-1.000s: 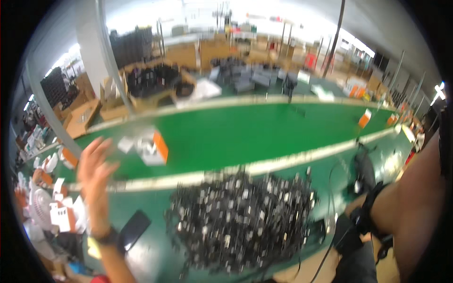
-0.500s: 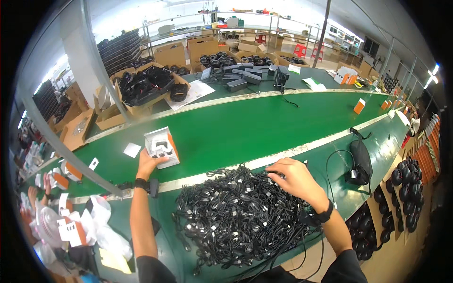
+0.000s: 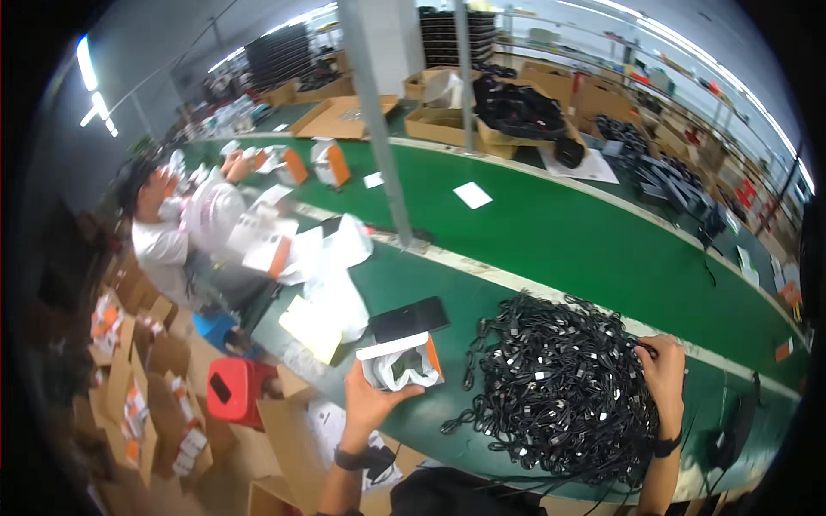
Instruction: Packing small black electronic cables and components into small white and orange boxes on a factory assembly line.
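My left hand [image 3: 372, 402] grips a small open carton [image 3: 437, 357], white with an orange side, above the near edge of the green table. A white bag-like lining with something dark shows inside its mouth. At the right edge of a big heap of coiled black cables [image 3: 559, 387], my right hand [image 3: 667, 374] has its fingers curled in, with a bit of black cable at the fingertips. Just beyond the carton lies a flat black phone-like slab [image 3: 409, 319].
Behind the table runs a green conveyor belt [image 3: 551, 232] with a white card [image 3: 472, 195] and cartons [image 3: 329, 163]. A metal post [image 3: 379, 129] stands at the belt's edge. White plastic bags [image 3: 335, 292] lie left; a co-worker [image 3: 159, 232] sits beyond. A red stool [image 3: 234, 391] stands below.
My view has swung left. The carton in my left hand has come off the belt to the near table edge. My right hand has closed at the cable heap's right side.
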Motion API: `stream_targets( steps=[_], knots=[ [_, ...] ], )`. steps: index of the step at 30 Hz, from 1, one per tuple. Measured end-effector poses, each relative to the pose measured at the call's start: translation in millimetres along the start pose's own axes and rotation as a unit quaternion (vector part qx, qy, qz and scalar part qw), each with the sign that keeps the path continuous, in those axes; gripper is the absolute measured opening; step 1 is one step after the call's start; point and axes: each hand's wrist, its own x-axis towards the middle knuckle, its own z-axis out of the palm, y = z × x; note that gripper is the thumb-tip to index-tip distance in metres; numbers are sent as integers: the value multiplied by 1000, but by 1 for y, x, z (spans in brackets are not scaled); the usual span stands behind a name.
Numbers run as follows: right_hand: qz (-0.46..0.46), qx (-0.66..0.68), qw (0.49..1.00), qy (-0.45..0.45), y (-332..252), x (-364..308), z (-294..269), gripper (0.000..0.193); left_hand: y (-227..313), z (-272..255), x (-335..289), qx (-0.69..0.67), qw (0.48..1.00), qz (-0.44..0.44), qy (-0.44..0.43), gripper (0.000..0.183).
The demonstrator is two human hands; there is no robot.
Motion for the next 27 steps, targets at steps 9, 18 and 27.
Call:
stream_targets(
  steps=[9,18,27],
  knots=[
    [-305,349,860,-215,-245,-38,15,25,-25,0,-37,-223,971,-32,81,63],
    [-499,65,863,-47,-307,-56,161,27,-19,14,-27,-215,969,-44,109,54],
    [-521,-32,842,-140,-305,-49,155,41,-44,-6,-23,-438,898,48,13,70]
  ],
)
